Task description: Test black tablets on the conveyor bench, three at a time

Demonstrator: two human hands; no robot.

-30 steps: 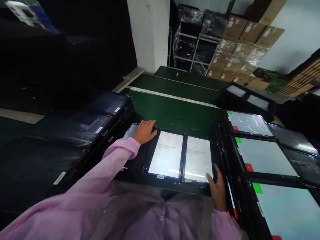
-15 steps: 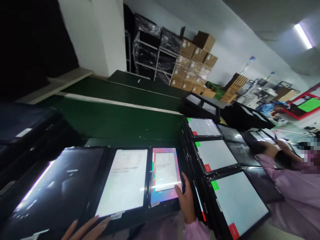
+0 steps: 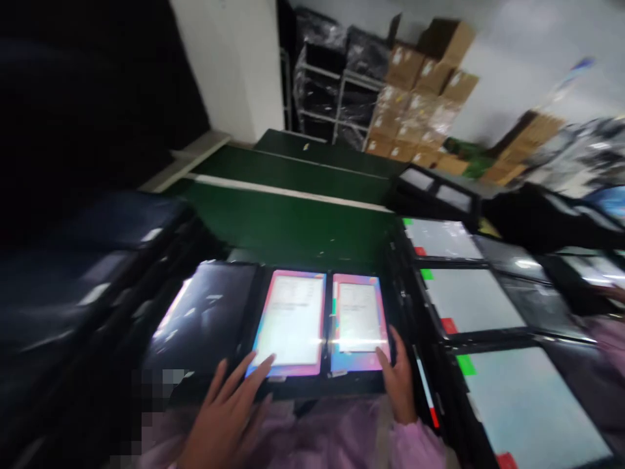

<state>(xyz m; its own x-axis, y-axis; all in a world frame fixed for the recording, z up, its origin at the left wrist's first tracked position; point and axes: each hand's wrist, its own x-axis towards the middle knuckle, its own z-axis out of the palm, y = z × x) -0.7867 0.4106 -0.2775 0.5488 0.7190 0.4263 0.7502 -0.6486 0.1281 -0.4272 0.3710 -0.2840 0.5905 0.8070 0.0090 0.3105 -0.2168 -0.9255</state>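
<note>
Three tablets lie side by side in front of me. The left tablet (image 3: 209, 319) has a dark, reflective screen. On the middle tablet (image 3: 295, 319) a white page with text shows inside a pink and blue border. The right tablet (image 3: 360, 319) shows a smaller white page on a similar colourful background. My left hand (image 3: 232, 410) is spread open, its fingertips at the lower left corner of the middle tablet. My right hand (image 3: 401, 378) rests at the right tablet's lower right edge, thumb over the screen and forefinger apart along the side.
Stacked tablets with white screens (image 3: 469, 299) and green and red corner marks stand on the right. Dark stacks (image 3: 97, 286) stand on the left. Beyond lies a green table (image 3: 293, 218). Cardboard boxes (image 3: 415, 98) stand behind. A co-worker's pink sleeve (image 3: 608, 342) shows at the right edge.
The middle tablet's page has shrunk, and a colourful border now surrounds it. My left hand has come further into view at that tablet's corner. The camera has turned right; my right hand stays put.
</note>
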